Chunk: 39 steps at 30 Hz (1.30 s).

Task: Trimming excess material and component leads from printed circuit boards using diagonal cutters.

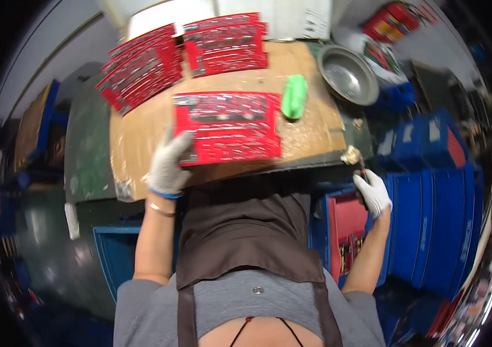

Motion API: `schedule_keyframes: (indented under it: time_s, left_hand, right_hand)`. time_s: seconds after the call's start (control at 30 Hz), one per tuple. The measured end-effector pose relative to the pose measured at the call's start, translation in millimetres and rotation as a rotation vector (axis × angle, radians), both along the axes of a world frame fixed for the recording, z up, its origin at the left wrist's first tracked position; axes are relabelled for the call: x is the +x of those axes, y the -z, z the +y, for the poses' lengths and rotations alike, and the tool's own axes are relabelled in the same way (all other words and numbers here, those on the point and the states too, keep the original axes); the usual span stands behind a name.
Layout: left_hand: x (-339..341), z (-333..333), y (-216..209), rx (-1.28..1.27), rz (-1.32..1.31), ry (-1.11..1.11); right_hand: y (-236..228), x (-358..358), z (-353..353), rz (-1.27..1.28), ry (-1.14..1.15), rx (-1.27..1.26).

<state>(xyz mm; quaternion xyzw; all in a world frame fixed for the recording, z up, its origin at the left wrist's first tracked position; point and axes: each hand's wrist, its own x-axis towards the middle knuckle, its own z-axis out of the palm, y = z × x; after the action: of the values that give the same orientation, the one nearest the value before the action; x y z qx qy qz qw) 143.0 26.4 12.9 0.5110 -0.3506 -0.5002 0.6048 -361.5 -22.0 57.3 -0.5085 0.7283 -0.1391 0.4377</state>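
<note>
While the left hand [169,162], in a white knit glove with a blue cuff, laps its fingers over the near left corner of a flat, rectangular red circuit panel [234,136], the right hand [373,194], gloved alike, curls closed around the dark handle of a slim tool [364,173]. Blur hides whether the left fingers pinch the panel or only rest on it; they look partly spread. A pale, ragged clump [351,155] sits just beyond the right fingertips, at the tool's end.

Ahead of the left fingers, past the panel, two groups of similar panels [226,46] stand in overlapping rows. Right of them, a smooth green object [294,97] lies close beside the panel's far right corner, and a round metal bowl [348,75] sits beyond the right fingers, bounding that side.

Brown cardboard [142,136] extends left of the left fingers to the green bench [88,141]. Its near edge curves between the hands; blue bins [431,220] crowd the right hand's outer side.
</note>
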Motion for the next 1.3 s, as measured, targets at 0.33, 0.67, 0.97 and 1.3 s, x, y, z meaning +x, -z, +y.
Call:
schedule_keyframes:
  time_s: [0.33,0.67,0.97,1.3]
  left_hand:
    - [-35.8,-0.4,-30.8,0.065,0.3,0.069]
    - [-39.3,-7.3,-14.1,0.127,0.043,-0.021]
    - [-37.8,-7.0,-11.6,0.141,0.092,-0.041]
    - [-40.8,-7.9,-8.7,0.138,0.159,-0.064]
  right_hand:
    - [-32.0,131.5,3.1,0.08,-0.534,-0.711]
    - [-53.8,219.4,-20.8,0.534,-0.897,-0.946]
    - [-55.8,229.9,-28.3,0.735,-1.0,-1.018]
    - [-24.5,219.1,-43.2,0.602,-1.006,-1.127]
